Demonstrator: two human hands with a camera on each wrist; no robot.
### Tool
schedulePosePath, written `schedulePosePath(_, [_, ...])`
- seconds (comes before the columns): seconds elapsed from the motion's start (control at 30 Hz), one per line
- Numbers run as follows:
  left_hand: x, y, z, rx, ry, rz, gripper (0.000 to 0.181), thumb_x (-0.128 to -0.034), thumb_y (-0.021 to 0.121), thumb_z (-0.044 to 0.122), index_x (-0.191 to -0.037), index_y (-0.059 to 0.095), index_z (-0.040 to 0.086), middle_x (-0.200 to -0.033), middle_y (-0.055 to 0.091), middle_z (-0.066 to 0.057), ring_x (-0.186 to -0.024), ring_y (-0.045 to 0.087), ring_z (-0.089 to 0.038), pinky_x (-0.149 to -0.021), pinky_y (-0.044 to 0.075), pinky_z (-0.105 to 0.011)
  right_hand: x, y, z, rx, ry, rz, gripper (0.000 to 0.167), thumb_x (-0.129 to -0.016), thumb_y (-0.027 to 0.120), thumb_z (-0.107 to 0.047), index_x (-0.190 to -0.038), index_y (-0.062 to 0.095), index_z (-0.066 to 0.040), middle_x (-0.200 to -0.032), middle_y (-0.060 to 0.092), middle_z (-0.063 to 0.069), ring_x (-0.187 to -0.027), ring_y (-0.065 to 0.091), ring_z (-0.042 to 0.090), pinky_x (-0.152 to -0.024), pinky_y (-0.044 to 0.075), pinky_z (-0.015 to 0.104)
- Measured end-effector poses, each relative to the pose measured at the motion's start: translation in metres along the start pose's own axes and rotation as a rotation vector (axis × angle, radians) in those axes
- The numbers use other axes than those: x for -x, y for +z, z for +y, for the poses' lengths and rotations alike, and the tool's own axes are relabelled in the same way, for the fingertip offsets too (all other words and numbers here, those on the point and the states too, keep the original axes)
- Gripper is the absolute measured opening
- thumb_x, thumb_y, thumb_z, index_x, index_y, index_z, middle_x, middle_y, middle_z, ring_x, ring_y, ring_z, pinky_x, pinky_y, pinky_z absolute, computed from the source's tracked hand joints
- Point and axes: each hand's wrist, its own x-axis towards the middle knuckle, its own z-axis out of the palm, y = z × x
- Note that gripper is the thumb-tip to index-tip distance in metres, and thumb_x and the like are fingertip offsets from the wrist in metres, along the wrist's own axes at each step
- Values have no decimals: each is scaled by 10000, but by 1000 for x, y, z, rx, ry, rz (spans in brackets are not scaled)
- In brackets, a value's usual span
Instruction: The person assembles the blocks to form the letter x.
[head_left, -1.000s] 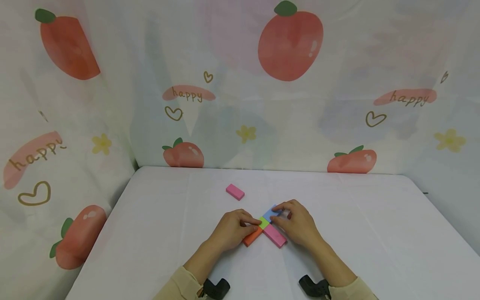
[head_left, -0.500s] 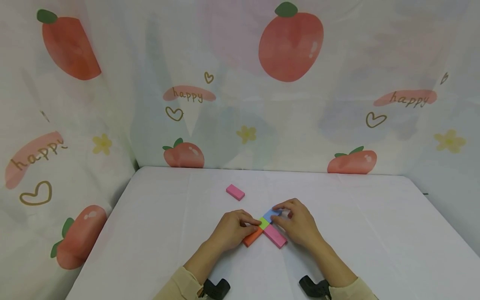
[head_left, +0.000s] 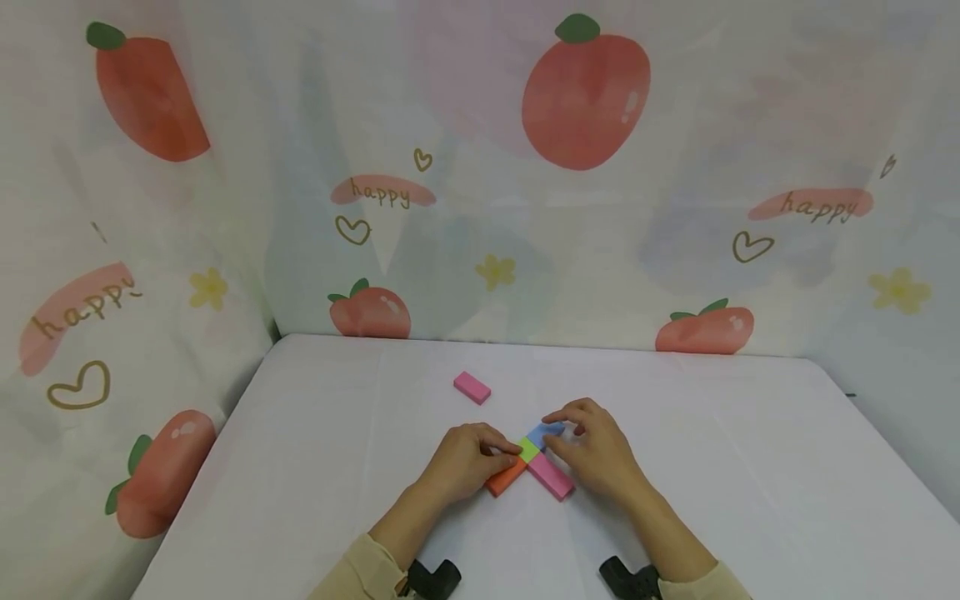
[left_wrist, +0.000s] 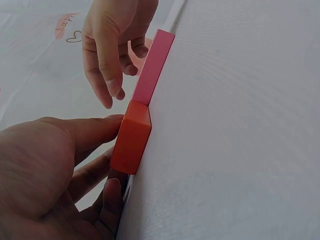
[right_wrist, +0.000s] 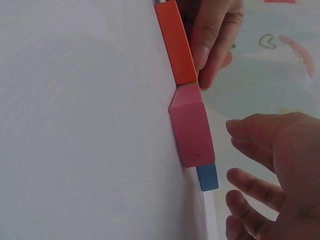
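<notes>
Four-armed in outline, a flat cluster of wooden blocks lies on the white table [head_left: 315,500]: a green block [head_left: 529,451] in the middle, an orange block [head_left: 506,478] toward me on the left, a pink block [head_left: 551,477] toward me on the right, and a blue block [head_left: 543,434] behind. My left hand [head_left: 468,458] pinches the orange block near its inner end, thumb on it in the left wrist view. Loosely curved, my right hand [head_left: 596,446] hovers over the blue block; in the right wrist view a gap separates its fingertips [right_wrist: 233,176] from the blocks.
A second pink block [head_left: 472,387] lies alone farther back, left of the cluster. Behind and to the left hangs a printed cloth [head_left: 450,108] with fruit and "happy" patterns. Black wrist-worn devices [head_left: 433,578] sit at both cuffs.
The head view has tilted up slightly. My right thumb and index finger have eased off the blue block, showing more of it. The left hand and the blocks stay put.
</notes>
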Motion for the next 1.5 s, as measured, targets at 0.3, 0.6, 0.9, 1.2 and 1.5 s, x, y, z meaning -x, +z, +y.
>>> schedulePosePath(0.3, [-1,1,-2,20,-9,-6,97,-916,796,259,-982,849,307,-994,738,146,-784,550,-46,-662,447,-239,2,-3,0,-16,-97,-79,164,-870,820,-185,-1019,800,-251,-1147,667,-48,-1001,592,203,-831,488,363])
schedulePosePath(0.6, [-2,0,-2,18,1,5,91,-904,809,261,-969,850,309,-989,741,143,-773,548,-41,-654,443,-240,3,-4,3,24,-235,-158,174,-883,804,-183,-1036,797,-266,-1186,655,-62,-1121,613,220,-934,524,466])
schedulePosePath(0.9, [-2,0,-3,18,-4,5,90,-907,805,259,-964,848,314,-984,731,151,-793,551,-42,-665,451,-242,3,-2,3,27,-234,-200,151,-882,807,-196,-1000,823,-288,-1211,644,-73,-1213,580,234,-1022,485,538])
schedulePosePath(1.2, [-1,1,-1,6,-12,5,86,-911,802,265,-968,848,309,-999,731,130,-793,547,-51,-663,450,-243,2,-3,5,-12,-167,-247,161,-889,809,-205,-1022,834,-291,-1255,622,-74,-1076,563,163,-857,462,326])
schedulePosePath(1.5, [0,-2,0,11,-13,-3,89,-915,795,264,-974,846,307,-989,732,130,-807,560,-59,-675,458,-252,0,-5,8,-120,-119,-305,172,-910,802,-243,-1078,832,-248,-1304,589,-11,-808,545,101,-725,452,237])
